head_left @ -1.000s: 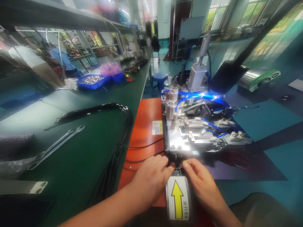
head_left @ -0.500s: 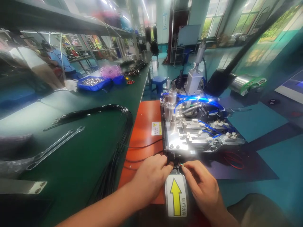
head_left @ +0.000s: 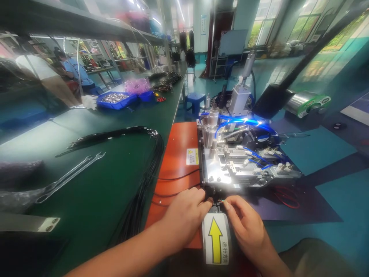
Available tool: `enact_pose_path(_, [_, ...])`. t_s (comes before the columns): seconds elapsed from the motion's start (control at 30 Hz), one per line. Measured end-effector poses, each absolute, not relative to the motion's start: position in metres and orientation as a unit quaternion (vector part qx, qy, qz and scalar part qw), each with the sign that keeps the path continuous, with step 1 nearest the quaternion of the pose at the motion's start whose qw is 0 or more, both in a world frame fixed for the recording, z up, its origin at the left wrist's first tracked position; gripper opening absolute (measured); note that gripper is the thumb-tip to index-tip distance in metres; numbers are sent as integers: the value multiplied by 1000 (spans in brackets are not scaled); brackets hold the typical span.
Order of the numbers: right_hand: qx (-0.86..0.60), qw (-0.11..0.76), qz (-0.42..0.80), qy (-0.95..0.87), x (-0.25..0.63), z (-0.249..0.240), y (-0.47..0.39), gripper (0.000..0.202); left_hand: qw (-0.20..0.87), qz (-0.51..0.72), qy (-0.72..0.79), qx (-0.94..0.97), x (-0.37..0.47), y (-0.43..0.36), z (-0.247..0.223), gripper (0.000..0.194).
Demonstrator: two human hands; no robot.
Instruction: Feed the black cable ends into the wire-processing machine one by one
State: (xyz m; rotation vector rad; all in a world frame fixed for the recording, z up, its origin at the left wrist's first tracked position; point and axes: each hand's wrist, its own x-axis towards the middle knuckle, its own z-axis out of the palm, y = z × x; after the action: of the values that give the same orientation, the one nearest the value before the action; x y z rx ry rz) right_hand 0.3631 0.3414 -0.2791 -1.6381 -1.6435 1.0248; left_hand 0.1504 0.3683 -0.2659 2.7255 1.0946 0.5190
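In the head view, your right hand [head_left: 250, 225] pinches the tips of some thin coloured wires [head_left: 221, 201] between thumb and forefinger, at the near edge of the machine [head_left: 216, 168]. The fingers of your left hand [head_left: 186, 213] curl in at the same edge, just beside the wires; you can't tell whether they grip anything. The arrow label [head_left: 216, 239] lies below, between your hands. Left of the machine is the orange plate [head_left: 182, 138], and beyond it black cables [head_left: 157, 144] and two wrenches [head_left: 72, 177] lie on the green worktop [head_left: 115, 184].
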Motion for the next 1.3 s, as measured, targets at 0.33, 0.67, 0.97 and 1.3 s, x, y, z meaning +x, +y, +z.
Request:
enact_pose_path(0.33, [-606,321,303,-662,366,-273,345,23,82,177,368,909,151,367,-267,21])
enact_pose_path(0.67, [-547,344,266,-715,369,-271,349,18,75,170,376,908,153,367,-265,19])
enact_pose_path(0.97, [-593,324,278,-682,364,-273,349,19,79,175,378,906,152,367,-265,19])
enact_pose_path(1.3, [-668,269,407,-561,358,-267,354,39,96,145,419,891,153,361,-252,16])
